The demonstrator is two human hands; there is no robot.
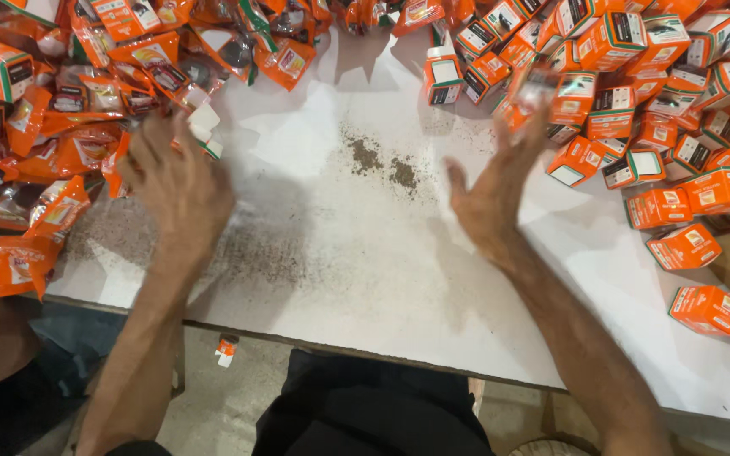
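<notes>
My left hand (175, 181) reaches, blurred by motion, into a heap of orange plastic pouches (52, 127) at the table's left. Its fingers are spread, and their tips are at a small white-and-orange box (204, 127); whether they grip it is unclear. My right hand (496, 190) is stretched toward a pile of small orange cardboard boxes (635, 93) at the right. Its thumb stands apart and its fingers are straight. The fingertips touch a blurred box (536, 84) at the pile's edge.
The white tabletop (356, 279) carries dark specks and dust (382, 165) between my hands. More orange boxes (711, 308) lie near its right front edge. A small orange-and-white box (226, 348) lies on the floor below the table's front edge.
</notes>
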